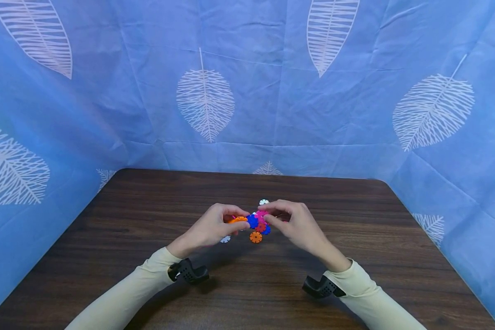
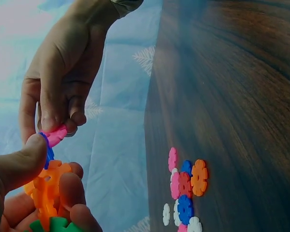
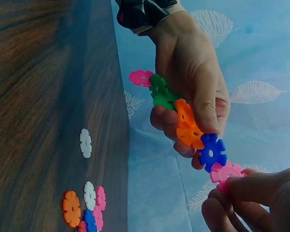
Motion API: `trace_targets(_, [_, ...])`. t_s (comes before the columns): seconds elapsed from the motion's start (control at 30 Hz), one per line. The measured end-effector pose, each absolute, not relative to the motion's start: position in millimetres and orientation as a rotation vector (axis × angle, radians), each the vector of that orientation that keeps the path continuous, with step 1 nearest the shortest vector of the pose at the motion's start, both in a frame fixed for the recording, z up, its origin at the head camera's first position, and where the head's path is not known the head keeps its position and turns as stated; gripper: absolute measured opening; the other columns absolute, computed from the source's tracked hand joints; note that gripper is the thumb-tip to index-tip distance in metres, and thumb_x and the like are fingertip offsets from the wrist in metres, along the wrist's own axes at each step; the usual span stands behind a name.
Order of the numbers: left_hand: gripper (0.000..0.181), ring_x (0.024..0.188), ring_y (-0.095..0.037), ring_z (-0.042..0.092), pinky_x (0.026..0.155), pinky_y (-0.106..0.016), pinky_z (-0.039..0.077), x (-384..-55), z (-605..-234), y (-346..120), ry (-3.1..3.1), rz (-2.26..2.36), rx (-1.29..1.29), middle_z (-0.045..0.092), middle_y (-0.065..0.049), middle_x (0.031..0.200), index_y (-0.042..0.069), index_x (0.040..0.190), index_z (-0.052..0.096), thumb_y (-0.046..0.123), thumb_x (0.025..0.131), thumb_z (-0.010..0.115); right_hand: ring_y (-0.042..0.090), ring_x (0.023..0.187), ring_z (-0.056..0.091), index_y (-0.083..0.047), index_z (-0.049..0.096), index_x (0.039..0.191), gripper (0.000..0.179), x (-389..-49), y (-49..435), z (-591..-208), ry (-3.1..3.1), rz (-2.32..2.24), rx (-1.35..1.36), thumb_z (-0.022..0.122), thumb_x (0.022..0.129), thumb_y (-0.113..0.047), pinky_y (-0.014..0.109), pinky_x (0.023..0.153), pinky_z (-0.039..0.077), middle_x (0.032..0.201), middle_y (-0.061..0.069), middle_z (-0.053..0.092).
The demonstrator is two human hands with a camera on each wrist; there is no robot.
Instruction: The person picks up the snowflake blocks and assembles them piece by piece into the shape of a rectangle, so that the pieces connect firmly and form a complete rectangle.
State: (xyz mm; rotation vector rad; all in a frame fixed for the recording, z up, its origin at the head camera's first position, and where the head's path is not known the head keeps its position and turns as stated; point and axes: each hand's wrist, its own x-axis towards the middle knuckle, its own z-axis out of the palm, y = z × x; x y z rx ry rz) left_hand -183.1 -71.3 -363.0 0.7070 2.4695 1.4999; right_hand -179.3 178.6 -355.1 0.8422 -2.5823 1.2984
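Note:
My left hand (image 1: 209,227) grips a chain of notched plastic snowflake discs above the table. In the right wrist view the chain runs from a pink end disc (image 3: 140,78) through green discs (image 3: 165,96) and orange discs (image 3: 188,126) to a blue disc (image 3: 213,152). The left thumb presses near where orange meets blue. Between thumb and fingers, my right hand (image 1: 300,224) pinches another pink disc (image 3: 225,175), its edge meeting the blue one. The right fingertips cover part of that pink disc.
Loose discs lie grouped on the dark wooden table (image 1: 247,293) under the hands, among them an orange disc (image 2: 199,177), a red disc (image 2: 184,184) and a blue disc (image 2: 185,210). A white disc (image 3: 86,143) lies apart. A blue leaf-patterned cloth (image 1: 247,105) hangs behind the table.

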Motion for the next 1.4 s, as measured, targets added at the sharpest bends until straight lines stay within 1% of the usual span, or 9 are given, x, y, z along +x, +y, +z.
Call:
trace_targets(0.13, [0.032,0.071,-0.020,0.064,0.075,-0.057,0.059,-182.2,-362.6,-70.9,2.472,1.495,0.682,0.072,-0.008,0.100,0.005,0.124,0.071,0.018,0.095,0.074,0.024,0.079,0.069,-0.012,0.076,0.120,0.029,-178.8,176.6,-356.8,-2.585,1.287,0.854,0.077,0.091,-0.008,0.025,0.070,0.059,0.113,0.005,0.075])
trace_targets(0.3, [0.031,0.072,-0.025,0.065,0.073,-0.051,0.060,-183.4,-365.4,-70.1,2.468,1.491,0.682,0.073,-0.008,0.099,0.004,0.122,0.072,0.017,0.095,0.074,0.026,0.080,0.069,-0.012,0.075,0.121,0.030,-178.8,175.4,-357.8,-2.604,1.284,0.860,0.077,0.091,-0.009,0.025,0.071,0.059,0.113,0.005,0.075])
trace_targets(0.47, [0.031,0.090,-0.035,0.069,0.079,-0.040,0.061,-184.9,-367.4,-67.2,2.435,1.510,0.670,0.073,-0.012,0.109,0.006,0.126,0.070,0.020,0.098,0.070,0.016,0.082,0.071,-0.008,0.072,0.124,0.031,-180.1,174.9,-355.1,-2.581,1.315,0.836,0.075,0.093,-0.008,0.025,0.073,0.060,0.110,0.007,0.075])
trace_targets(0.57, [0.034,0.101,-0.035,0.069,0.082,-0.036,0.060,-184.5,-366.9,-65.6,2.401,1.511,0.656,0.072,-0.010,0.118,0.009,0.131,0.067,0.024,0.100,0.067,0.015,0.089,0.071,-0.006,0.071,0.122,0.027,-181.0,175.3,-352.5,-2.572,1.409,0.797,0.072,0.095,-0.007,0.026,0.077,0.061,0.106,0.008,0.074])
trace_targets(0.67, [0.038,0.105,-0.033,0.068,0.084,-0.036,0.059,-184.3,-367.1,-65.1,2.346,1.520,0.652,0.071,-0.010,0.123,0.010,0.136,0.064,0.026,0.101,0.065,0.019,0.095,0.073,-0.005,0.070,0.116,0.019,-182.0,176.3,-351.0,-2.581,1.507,0.754,0.070,0.097,-0.009,0.029,0.080,0.061,0.106,0.010,0.074])
trace_targets(0.83, [0.037,0.109,-0.026,0.068,0.092,-0.043,0.059,-185.1,-369.5,-64.9,2.217,1.625,0.617,0.068,-0.015,0.127,0.009,0.137,0.063,0.024,0.103,0.063,0.020,0.089,0.074,-0.008,0.074,0.114,0.017,-183.6,177.9,-349.9,-2.624,1.581,0.721,0.069,0.098,-0.014,0.030,0.075,0.062,0.105,0.008,0.075])
trace_targets(1.0, [0.034,0.113,-0.033,0.068,0.099,-0.052,0.054,-184.9,-373.0,-62.1,2.105,1.757,0.519,0.069,-0.019,0.124,0.003,0.132,0.065,0.021,0.102,0.064,0.018,0.082,0.071,-0.009,0.075,0.117,0.022,-186.3,178.9,-354.1,-2.681,1.602,0.755,0.071,0.097,-0.014,0.028,0.074,0.061,0.102,0.005,0.076])
trace_targets(1.27, [0.030,0.109,-0.037,0.068,0.092,-0.045,0.059,-185.2,-382.1,-56.3,2.006,1.870,0.362,0.071,-0.012,0.113,-0.002,0.123,0.068,0.016,0.099,0.068,0.036,0.088,0.069,-0.004,0.074,0.120,0.024,-191.6,177.2,-368.0,-2.728,1.658,0.837,0.069,0.098,-0.014,0.039,0.080,0.061,0.102,0.009,0.075])
trace_targets(1.4, [0.028,0.103,-0.032,0.070,0.089,-0.041,0.060,-189.4,-387.8,-57.5,2.050,1.865,0.313,0.072,-0.012,0.113,-0.001,0.121,0.069,0.015,0.098,0.070,0.034,0.085,0.070,-0.004,0.074,0.116,0.022,-195.3,175.2,-373.1,-2.761,1.608,0.813,0.066,0.100,-0.017,0.042,0.079,0.061,0.096,0.011,0.074])
